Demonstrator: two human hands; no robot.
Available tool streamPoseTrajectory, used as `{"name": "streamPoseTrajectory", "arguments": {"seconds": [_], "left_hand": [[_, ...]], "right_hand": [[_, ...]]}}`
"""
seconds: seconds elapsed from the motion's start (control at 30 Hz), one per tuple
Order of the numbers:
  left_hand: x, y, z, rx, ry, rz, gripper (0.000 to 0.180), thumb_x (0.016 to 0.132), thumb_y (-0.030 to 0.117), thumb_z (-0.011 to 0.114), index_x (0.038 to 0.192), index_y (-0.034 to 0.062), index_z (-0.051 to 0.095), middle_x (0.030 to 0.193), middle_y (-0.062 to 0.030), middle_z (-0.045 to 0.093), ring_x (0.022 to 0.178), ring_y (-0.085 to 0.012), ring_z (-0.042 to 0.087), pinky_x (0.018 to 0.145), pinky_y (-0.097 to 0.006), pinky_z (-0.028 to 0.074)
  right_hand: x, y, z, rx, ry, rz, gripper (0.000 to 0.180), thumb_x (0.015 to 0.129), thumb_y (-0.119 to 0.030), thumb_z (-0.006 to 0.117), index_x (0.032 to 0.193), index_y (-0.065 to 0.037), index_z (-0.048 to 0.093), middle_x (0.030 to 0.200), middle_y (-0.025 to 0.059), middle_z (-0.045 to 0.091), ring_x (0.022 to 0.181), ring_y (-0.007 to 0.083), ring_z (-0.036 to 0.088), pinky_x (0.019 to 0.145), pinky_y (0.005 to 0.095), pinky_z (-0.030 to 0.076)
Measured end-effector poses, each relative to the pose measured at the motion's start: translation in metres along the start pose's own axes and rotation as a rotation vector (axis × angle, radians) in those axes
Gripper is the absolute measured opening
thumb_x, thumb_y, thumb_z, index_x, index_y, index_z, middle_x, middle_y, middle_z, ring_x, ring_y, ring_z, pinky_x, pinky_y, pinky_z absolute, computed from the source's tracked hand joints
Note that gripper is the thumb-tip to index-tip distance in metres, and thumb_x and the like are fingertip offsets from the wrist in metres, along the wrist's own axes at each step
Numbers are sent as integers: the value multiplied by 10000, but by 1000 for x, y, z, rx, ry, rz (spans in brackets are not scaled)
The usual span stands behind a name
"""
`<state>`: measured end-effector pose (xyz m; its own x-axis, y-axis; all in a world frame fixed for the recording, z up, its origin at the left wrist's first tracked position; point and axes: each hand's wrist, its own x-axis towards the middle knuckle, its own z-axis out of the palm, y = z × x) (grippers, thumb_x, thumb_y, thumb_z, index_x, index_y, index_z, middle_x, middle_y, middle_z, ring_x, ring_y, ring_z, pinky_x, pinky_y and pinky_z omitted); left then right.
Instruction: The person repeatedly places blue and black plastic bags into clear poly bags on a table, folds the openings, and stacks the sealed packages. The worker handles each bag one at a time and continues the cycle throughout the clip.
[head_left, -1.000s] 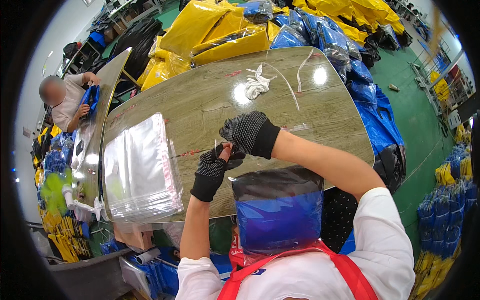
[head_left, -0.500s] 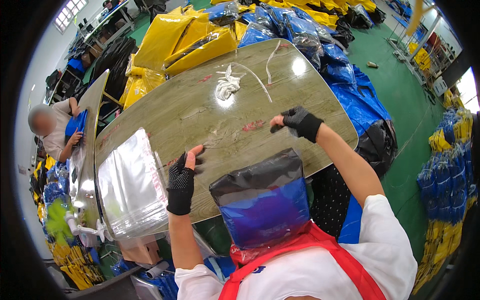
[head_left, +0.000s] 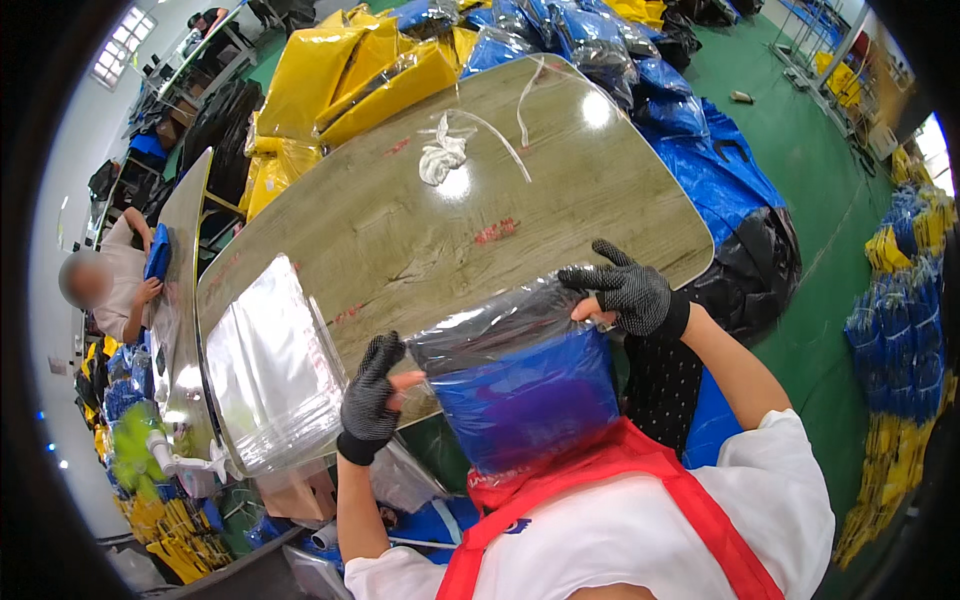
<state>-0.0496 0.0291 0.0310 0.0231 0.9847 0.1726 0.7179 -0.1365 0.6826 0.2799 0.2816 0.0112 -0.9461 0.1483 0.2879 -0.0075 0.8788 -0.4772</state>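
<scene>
Head view: the person stands at the near edge of a big wooden table [head_left: 420, 230] and holds a clear plastic bag [head_left: 520, 370] with something blue inside it. The bag is between the two hands, pressed against the person's chest, with its top over the table edge. The left hand [head_left: 372, 398], in a black dotted glove, pinches the bag's left top corner with its fingers. The right hand [head_left: 625, 293], in the same kind of glove, grips the right top corner; how tight is hard to tell. A stack of clear flat bags [head_left: 265, 375] lies on the table just left of the left hand. A white bundle of string [head_left: 442, 160] lies far across the table.
</scene>
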Motion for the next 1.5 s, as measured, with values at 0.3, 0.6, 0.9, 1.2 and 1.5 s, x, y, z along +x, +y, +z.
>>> {"name": "streamPoseTrajectory", "arguments": {"seconds": [0.3,0.6,0.9,1.2,1.5], "left_hand": [[56,39,-7,129,378,-168,252,853,80,557,1092,50,632,1112,-154,629,1053,-272,592,897,-337,451],[81,-22,149,-934,49,-575,455,840,275,636,1208,28,539,1196,-58,557,1026,-186,530,902,-323,422],[435,16,60,337,346,-216,350,909,224,526,1195,23,535,1153,-111,572,1052,-201,542,927,-332,426],[480,79,291,-787,-58,-490,468,963,342,455,1312,34,413,1256,-176,501,1074,-277,547,908,-390,461],[294,136,301,246,-196,52,631,751,398,699,1223,21,516,1184,-217,558,1078,-375,544,926,-454,423]], "right_hand": [[27,-48,-36,-158,266,161,337,824,-336,577,1103,-147,600,1140,225,561,971,361,593,844,425,464],[-152,79,-41,-152,434,616,389,728,-287,669,1052,-73,640,963,150,633,857,329,591,763,412,480],[-324,391,69,-104,322,1549,730,713,-424,696,1317,-99,446,1334,154,457,1193,328,463,978,439,377],[-380,544,80,-379,365,1410,208,865,-315,500,907,-156,628,889,108,648,880,305,618,721,477,462],[-370,484,172,-412,527,1717,518,911,-403,327,1373,-176,384,1405,222,349,1228,471,360,973,686,195]]}}
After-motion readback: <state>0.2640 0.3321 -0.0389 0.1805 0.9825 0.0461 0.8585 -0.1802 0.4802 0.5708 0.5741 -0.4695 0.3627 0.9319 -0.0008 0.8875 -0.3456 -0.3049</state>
